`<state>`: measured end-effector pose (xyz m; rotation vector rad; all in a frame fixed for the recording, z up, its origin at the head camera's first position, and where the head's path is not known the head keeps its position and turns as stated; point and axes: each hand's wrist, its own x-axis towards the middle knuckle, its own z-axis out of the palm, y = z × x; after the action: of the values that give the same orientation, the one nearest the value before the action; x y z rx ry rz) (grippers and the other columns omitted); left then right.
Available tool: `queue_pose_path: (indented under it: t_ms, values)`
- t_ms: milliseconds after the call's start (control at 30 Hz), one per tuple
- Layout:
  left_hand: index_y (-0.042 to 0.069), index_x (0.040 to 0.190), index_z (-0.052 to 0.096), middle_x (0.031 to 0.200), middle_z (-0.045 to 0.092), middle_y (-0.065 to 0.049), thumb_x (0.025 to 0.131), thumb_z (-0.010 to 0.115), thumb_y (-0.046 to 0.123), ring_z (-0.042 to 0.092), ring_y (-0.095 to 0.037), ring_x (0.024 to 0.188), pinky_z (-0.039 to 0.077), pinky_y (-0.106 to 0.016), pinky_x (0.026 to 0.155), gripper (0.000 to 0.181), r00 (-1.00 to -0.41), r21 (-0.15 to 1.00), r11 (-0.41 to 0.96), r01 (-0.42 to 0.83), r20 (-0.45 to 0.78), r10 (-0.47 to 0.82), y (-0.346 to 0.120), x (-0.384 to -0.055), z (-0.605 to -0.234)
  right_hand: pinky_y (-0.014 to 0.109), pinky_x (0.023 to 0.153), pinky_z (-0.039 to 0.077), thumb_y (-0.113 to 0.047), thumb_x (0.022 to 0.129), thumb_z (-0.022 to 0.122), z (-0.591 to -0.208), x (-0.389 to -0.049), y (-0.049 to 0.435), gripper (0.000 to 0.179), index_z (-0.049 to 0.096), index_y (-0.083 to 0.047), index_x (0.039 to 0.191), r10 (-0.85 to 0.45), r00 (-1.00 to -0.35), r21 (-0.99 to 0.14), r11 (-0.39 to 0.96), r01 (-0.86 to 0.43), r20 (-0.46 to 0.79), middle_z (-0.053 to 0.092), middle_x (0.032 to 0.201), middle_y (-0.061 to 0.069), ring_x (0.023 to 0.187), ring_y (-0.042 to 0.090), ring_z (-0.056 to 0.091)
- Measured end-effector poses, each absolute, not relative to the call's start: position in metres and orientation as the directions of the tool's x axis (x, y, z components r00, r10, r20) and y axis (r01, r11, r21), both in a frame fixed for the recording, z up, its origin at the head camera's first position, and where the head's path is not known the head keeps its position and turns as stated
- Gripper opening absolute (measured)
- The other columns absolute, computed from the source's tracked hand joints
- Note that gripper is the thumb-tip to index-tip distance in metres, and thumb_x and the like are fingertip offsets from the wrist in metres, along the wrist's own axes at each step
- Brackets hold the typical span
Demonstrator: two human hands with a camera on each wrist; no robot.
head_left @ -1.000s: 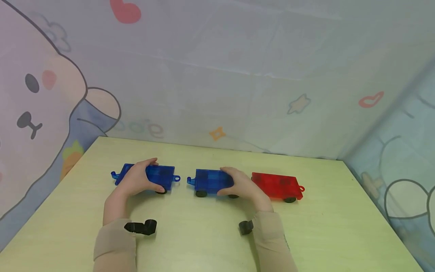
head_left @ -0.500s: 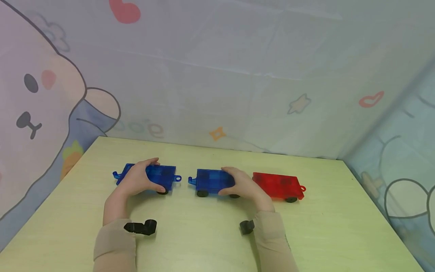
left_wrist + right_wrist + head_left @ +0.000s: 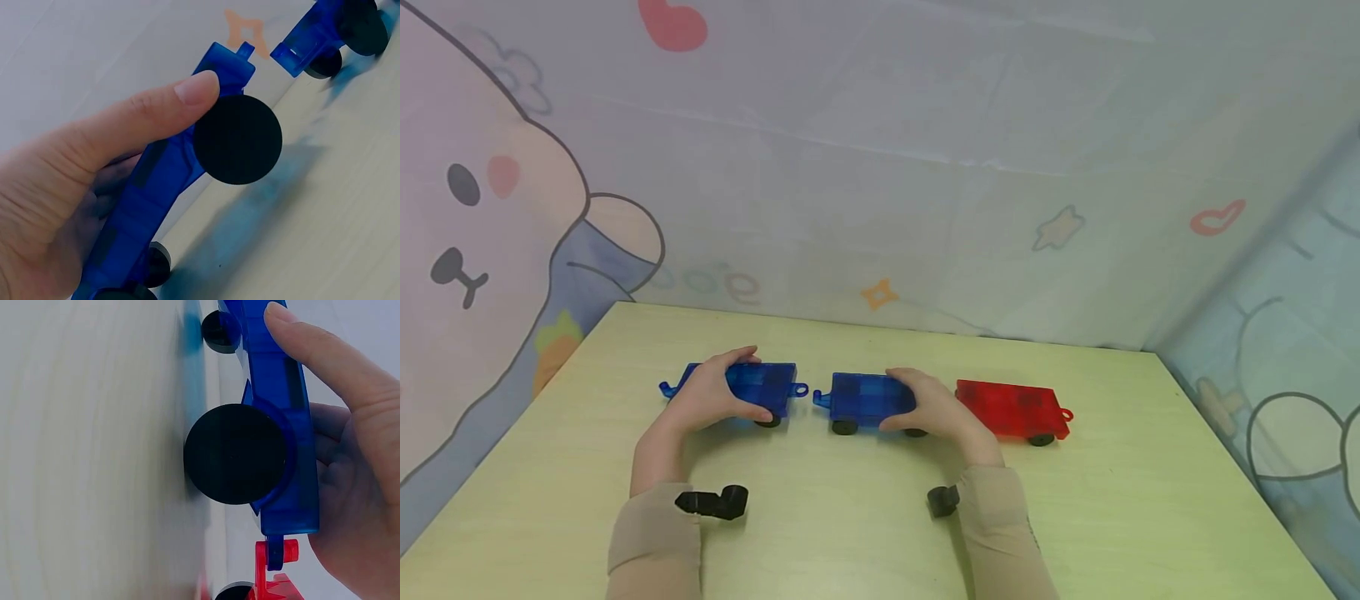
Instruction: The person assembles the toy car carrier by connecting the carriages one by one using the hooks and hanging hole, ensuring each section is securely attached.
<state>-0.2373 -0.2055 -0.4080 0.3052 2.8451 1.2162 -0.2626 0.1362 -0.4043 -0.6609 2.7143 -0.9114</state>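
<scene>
My left hand (image 3: 703, 398) grips a blue see-through toy train car (image 3: 769, 387) with black wheels, thumb on the near side. In the left wrist view its front wheel (image 3: 239, 140) hangs above its shadow, so that end is raised. The car's ring (image 3: 801, 389) is just left of, and apart from, the hook (image 3: 822, 400) of a second blue car (image 3: 863, 398). My right hand (image 3: 936, 408) holds that second car near its right end. Behind it, in the right wrist view, its blue tab (image 3: 275, 555) sits on the red hook (image 3: 290, 550) of a red car (image 3: 1011, 410).
The pale yellow table (image 3: 820, 525) carries all three cars in a row. A cloth backdrop (image 3: 880, 167) with cartoon prints rises behind the table's far edge. Black wrist-worn cameras sit on the left sleeve (image 3: 653, 533) and the right sleeve (image 3: 1000, 508).
The left hand has moved slightly right with its blue car, and the car's right end has risen. Its ring is closer to the second car's hook. The right hand has barely moved.
</scene>
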Motion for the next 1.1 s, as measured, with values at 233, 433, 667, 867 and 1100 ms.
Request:
queue_pose_path:
  t_ms: [233,433,667,867,1100]
  values:
    - [0.003,0.152,0.031,0.146,0.048,-0.019,0.068,0.088,0.043,0.033,-0.046,0.140,0.029,-0.069,0.109,0.110,-0.978,0.725,0.665,0.179,0.060,0.197,-0.2032,-0.2385,-0.4084,0.052,0.112,0.038,-0.031,0.081,0.080,-0.4032,-0.2618,0.1338,0.081,0.042,-0.009,0.148,-0.470,-0.881,-0.606,0.716,-0.346,-0.052,0.042,0.152,0.011,0.139,0.032,0.040]
    - [0.000,0.151,0.032,0.145,0.049,-0.020,0.066,0.089,0.043,0.035,-0.046,0.138,0.031,-0.069,0.108,0.110,-0.977,0.720,0.667,0.194,0.083,0.195,-0.2010,-0.2378,-0.4083,0.051,0.114,0.036,-0.031,0.081,0.080,-0.4045,-0.2626,0.1313,0.081,0.042,-0.009,0.149,-0.473,-0.879,-0.602,0.717,-0.352,-0.050,0.042,0.153,0.011,0.140,0.032,0.039]
    - [-0.001,0.151,0.030,0.146,0.047,-0.020,0.069,0.088,0.042,0.033,-0.046,0.139,0.028,-0.068,0.110,0.110,-0.977,0.717,0.671,0.191,0.074,0.200,-0.1989,-0.2377,-0.4070,0.050,0.115,0.035,-0.033,0.081,0.080,-0.4065,-0.2629,0.1304,0.082,0.042,-0.010,0.149,-0.472,-0.880,-0.602,0.715,-0.356,-0.041,0.041,0.154,0.010,0.142,0.030,0.038]
    - [-0.001,0.151,0.030,0.147,0.046,-0.021,0.069,0.088,0.041,0.031,-0.046,0.140,0.028,-0.068,0.110,0.109,-0.977,0.707,0.681,0.187,0.063,0.203,-0.1969,-0.2384,-0.4063,0.050,0.115,0.035,-0.032,0.081,0.080,-0.4074,-0.2632,0.1304,0.082,0.041,-0.010,0.149,-0.470,-0.882,-0.605,0.715,-0.351,-0.043,0.041,0.154,0.009,0.142,0.030,0.038]
    - [0.000,0.152,0.030,0.147,0.046,-0.021,0.068,0.088,0.043,0.031,-0.046,0.141,0.028,-0.069,0.109,0.111,-0.977,0.707,0.683,0.186,0.058,0.207,-0.1967,-0.2412,-0.4095,0.050,0.116,0.034,-0.032,0.081,0.080,-0.4065,-0.2636,0.1298,0.082,0.041,-0.007,0.149,-0.481,-0.876,-0.602,0.712,-0.362,-0.043,0.041,0.154,0.010,0.142,0.031,0.037]
